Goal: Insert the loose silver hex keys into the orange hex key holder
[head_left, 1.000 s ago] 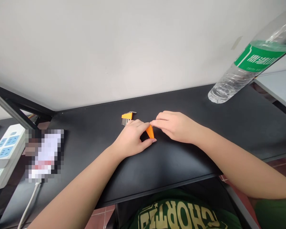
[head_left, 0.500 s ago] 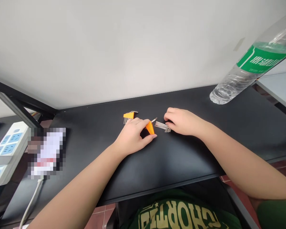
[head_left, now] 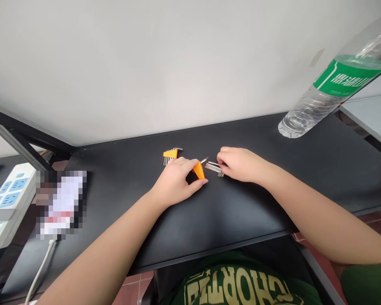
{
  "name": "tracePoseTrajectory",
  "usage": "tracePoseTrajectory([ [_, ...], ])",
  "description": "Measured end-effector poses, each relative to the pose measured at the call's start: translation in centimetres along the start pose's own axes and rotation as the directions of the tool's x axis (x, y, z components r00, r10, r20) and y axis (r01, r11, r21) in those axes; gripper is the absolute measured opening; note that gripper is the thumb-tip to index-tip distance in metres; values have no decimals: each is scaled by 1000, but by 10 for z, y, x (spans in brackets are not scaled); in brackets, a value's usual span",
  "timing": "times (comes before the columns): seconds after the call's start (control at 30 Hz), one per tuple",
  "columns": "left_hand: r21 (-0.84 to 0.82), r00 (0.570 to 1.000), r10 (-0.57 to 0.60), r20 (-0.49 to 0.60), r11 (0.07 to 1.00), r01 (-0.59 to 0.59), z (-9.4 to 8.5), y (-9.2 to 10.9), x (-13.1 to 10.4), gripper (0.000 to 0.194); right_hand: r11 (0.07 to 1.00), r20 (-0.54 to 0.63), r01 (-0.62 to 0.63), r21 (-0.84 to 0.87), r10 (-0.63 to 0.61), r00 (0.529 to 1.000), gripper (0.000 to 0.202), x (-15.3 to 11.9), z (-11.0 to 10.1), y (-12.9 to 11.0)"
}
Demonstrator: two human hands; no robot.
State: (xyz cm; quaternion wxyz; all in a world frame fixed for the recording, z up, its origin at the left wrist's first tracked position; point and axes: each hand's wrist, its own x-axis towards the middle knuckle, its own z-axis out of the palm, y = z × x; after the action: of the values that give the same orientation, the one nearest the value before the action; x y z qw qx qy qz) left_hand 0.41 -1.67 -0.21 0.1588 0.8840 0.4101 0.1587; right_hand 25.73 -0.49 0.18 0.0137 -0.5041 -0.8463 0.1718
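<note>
My left hand (head_left: 177,180) grips an orange hex key holder (head_left: 198,170) between thumb and fingers. One metal key (head_left: 204,160) pokes out of that holder's far end. To its right lies a row of loose L-shaped hex keys (head_left: 213,168) on the black table. My right hand (head_left: 238,163) is closed at the right end of this row, its thumb and fingertips pinching one hex key that sits at a slight angle to the others. Just beyond my left fingers rests a second orange holder (head_left: 170,153), filled with several hex keys.
A large water bottle (head_left: 305,112) with a green label stands at the back right. On the left are a blurred-out phone (head_left: 62,199) with a white cable (head_left: 42,271) and a white power strip (head_left: 11,195). The wall (head_left: 178,67) borders the black table (head_left: 120,178) behind.
My right hand has shifted slightly left and closed on a hex key at the row's end, tilting it away from the others. The left hand keeps its hold on the orange holder.
</note>
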Motion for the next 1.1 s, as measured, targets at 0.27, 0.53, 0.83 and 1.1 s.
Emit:
tracePoseTrajectory([
  [0.27,4,1000,-11,5,1000,11,0,-2,0,30,996,-75,-27,80,33,997,8,1,-3,1],
  [0.53,-1,1000,-15,26,1000,15,-1,2,1,31,904,-196,318,286,-269,943,34,-9,-1,-11],
  [0.83,5,999,-36,-30,999,36,0,3,-1,35,812,-211,268,518,-182,960,42,-8,2,-16],
  [1.1,6,998,-12,-68,1000,12,1,2,-1,34,598,-148,85,797,57,987,29,-5,9,-28],
])
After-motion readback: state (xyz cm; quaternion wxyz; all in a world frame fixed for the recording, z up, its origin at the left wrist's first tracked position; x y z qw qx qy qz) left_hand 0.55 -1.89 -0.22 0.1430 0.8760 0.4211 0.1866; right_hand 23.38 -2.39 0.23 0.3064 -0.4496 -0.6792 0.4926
